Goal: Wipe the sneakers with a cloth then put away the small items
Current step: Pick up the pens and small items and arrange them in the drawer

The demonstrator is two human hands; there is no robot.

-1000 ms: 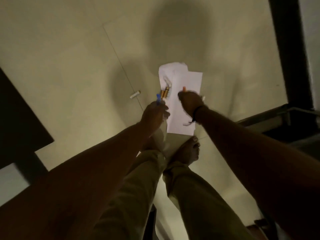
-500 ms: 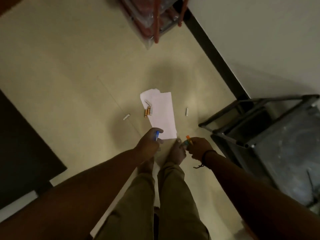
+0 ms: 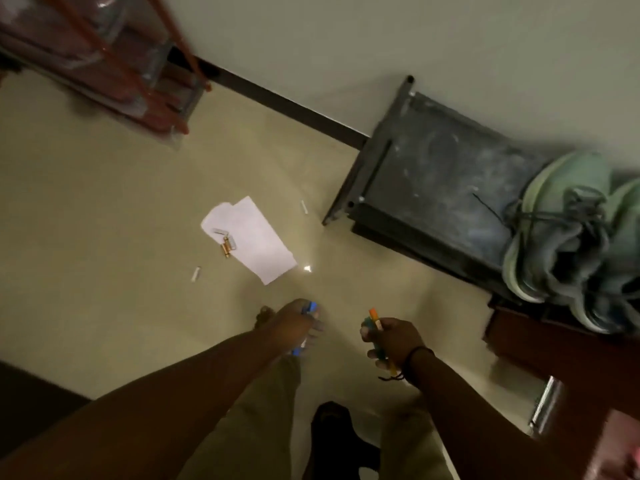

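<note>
- Red rack [image 3: 114, 60]: standing at the far left against the wall, wrapped in clear plastic; playing no part at present.
- White stick [image 3: 195, 274]: lying loose on the floor [image 3: 86, 220], left of the paper, well apart from both hands.
- Paper [image 3: 256, 244]: lying flat on the floor ahead of the person, carrying batteries [image 3: 227, 249] and a small silvery piece on its left edge; these small items are waiting to be collected.
- Second white stick [image 3: 304, 206]: lying beyond the paper, near the shelf corner.
- Left hand [image 3: 294, 323]: curling closed around a blue pen [image 3: 310, 307], held above the floor, nearer the person than the paper.
- Right hand [image 3: 391, 341]: gripping an orange-tipped marker [image 3: 375, 318], fingers wrapped round it.
- Dark shelf [image 3: 433, 181]: standing by the wall at right, dusty on top.
- Sneakers [image 3: 571, 237]: green pair sitting at the shelf's right end, well apart from both hands.
- Step in hand, as judged: putting away the small items; next move is likely carrying the pens to storage, then coming back for the batteries and sticks.
</note>
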